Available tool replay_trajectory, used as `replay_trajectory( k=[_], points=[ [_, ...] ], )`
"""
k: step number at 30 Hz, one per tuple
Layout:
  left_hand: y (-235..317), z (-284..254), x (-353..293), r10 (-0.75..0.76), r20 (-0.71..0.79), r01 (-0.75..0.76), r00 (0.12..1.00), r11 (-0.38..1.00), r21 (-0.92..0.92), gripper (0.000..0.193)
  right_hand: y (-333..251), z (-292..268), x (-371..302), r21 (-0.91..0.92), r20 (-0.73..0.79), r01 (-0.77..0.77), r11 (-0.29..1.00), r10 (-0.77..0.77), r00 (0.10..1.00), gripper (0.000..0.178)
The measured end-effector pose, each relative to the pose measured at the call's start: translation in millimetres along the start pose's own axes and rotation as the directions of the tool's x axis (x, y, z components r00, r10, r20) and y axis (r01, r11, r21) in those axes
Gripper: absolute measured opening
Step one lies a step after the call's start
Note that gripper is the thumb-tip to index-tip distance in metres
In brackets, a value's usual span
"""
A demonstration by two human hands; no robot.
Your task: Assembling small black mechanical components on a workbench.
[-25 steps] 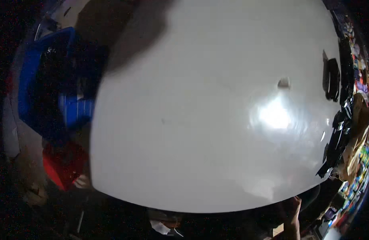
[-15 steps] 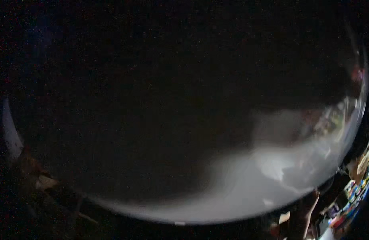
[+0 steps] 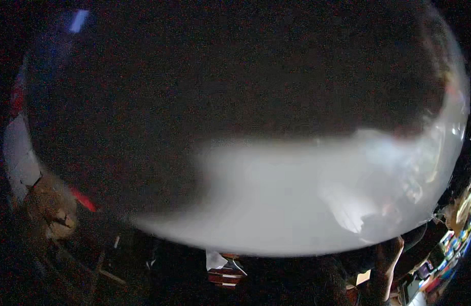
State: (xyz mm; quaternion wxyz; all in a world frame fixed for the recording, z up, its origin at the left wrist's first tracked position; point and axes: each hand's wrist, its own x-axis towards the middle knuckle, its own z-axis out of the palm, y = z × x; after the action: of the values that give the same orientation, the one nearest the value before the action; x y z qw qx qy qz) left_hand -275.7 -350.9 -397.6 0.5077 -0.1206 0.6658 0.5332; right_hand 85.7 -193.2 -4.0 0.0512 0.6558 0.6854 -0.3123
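Note:
A large, smooth, dark-to-pale-grey surface fills most of the view, very close and blurred, so I cannot make out what it is. Its rounded lower edge is brightest toward the right, with whitish smears like reflections. Under that edge, at the lower right, rises a bare forearm, seemingly my right one. Its upper end meets the grey edge, and the fingers are hidden; whether they grip it cannot be told. My left hand does not show anywhere.
Many small colourful items line the far lower right. A small cream-coloured rectangle lies beside the forearm. Striped reddish-brown pieces show at the bottom middle. At left are a brown, cardboard-like shape and a red strip.
The grey surface's lower edge has shifted upward, and its bright area has spread left. The striped brown pieces and the red strip have come into sight. The forearm stays nearly in place.

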Motion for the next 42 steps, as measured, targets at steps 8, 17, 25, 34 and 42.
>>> replay_trajectory(
  k=[8,17,25,34,42],
  points=[
    [80,64,-65,0.110,0.011,-0.108,0.994,0.986,-0.125,0.045,-7,-16,50,0.090,-0.042,0.234,0.968,-0.231,0.972,0.024],
    [155,129,-251,0.389,0.608,-0.449,0.692,0.892,-0.060,0.037,-40,27,13,0.862,0.186,-0.060,0.503,-0.205,0.961,0.016],
    [139,213,-358,0.320,0.770,-0.450,0.552,0.892,-0.048,0.041,-4,0,-12,0.953,-0.016,0.118,0.279,-0.342,0.940,0.014],
    [111,266,-397,0.435,0.850,-0.878,0.296,0.473,0.064,0.052,12,-39,-26,0.979,-0.023,0.083,0.189,-0.300,0.954,0.007],
    [106,294,-417,0.274,0.936,-0.929,0.221,0.353,0.116,0.051,36,-34,-10,0.915,-0.352,0.371,0.157,-0.135,0.926,0.016]
  ],
)
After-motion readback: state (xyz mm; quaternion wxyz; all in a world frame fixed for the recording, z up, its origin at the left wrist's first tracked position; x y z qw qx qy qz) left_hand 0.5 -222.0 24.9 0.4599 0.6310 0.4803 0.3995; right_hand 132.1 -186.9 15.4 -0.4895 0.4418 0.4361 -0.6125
